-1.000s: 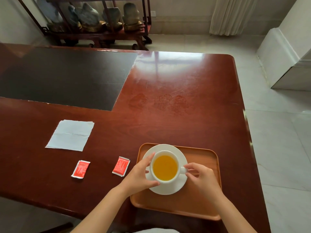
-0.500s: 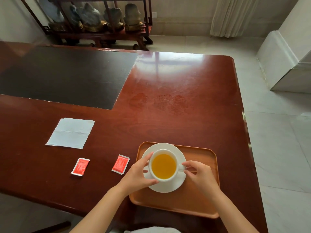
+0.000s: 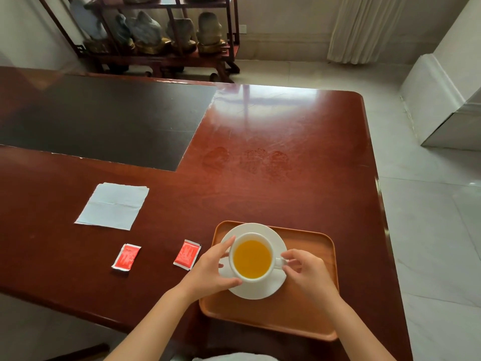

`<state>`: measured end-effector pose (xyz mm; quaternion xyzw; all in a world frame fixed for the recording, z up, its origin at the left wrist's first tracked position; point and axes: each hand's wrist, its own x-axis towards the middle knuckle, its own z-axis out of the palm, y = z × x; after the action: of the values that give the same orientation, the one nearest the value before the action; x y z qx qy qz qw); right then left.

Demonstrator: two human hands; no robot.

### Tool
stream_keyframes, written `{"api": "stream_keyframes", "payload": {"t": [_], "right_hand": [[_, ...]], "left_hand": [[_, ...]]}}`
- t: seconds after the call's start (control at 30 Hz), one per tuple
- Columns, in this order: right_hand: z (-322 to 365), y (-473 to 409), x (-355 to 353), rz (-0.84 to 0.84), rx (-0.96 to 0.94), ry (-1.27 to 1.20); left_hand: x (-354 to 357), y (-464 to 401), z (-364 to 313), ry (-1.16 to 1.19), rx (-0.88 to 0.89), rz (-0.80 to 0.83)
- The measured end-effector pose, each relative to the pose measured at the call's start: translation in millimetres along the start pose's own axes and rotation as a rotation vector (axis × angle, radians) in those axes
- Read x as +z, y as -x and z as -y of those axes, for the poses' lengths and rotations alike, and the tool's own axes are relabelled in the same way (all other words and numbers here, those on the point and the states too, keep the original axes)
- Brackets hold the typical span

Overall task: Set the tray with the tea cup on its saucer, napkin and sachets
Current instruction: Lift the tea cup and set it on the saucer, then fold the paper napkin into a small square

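Observation:
A white tea cup (image 3: 252, 259) full of amber tea stands on a white saucer (image 3: 260, 289) in the far left part of a wooden tray (image 3: 307, 311). My left hand (image 3: 212, 273) curls round the cup's left side, thumb and fingers touching it. My right hand (image 3: 307, 272) pinches the cup's handle on the right. A white napkin (image 3: 113, 205) lies flat on the table, left of the tray. Two red sachets lie between napkin and tray: one sachet (image 3: 126, 257) further left, the other sachet (image 3: 187, 254) close to the tray's left edge.
The red-brown table (image 3: 273, 162) has a large black inlay (image 3: 104, 121) at the back left. Its right edge drops to a pale tiled floor. A dark shelf with stones (image 3: 156, 35) stands behind the table. The tray overhangs the table's near edge.
Both hands stay on the cup; it and the saucer have not visibly shifted on the tray. The camera has tilted slightly.

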<state>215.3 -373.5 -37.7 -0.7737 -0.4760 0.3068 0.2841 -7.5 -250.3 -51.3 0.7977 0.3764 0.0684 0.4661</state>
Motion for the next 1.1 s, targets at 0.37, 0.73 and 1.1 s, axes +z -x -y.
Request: {"api": "stream_keyframes", "payload": {"t": [0.37, 0.73, 1.1], "right_hand": [[84, -24, 22, -0.114, -0.439, 0.382], [174, -45, 68, -0.099, -0.637, 0.453], [268, -87, 157, -0.098, -0.631, 0.467]], "left_hand": [[-39, 29, -24, -0.364, -0.005, -0.434], [-106, 73, -16, -0.611, -0.077, -0.649], [-206, 78, 78, -0.601, -0.157, -0.666]]}}
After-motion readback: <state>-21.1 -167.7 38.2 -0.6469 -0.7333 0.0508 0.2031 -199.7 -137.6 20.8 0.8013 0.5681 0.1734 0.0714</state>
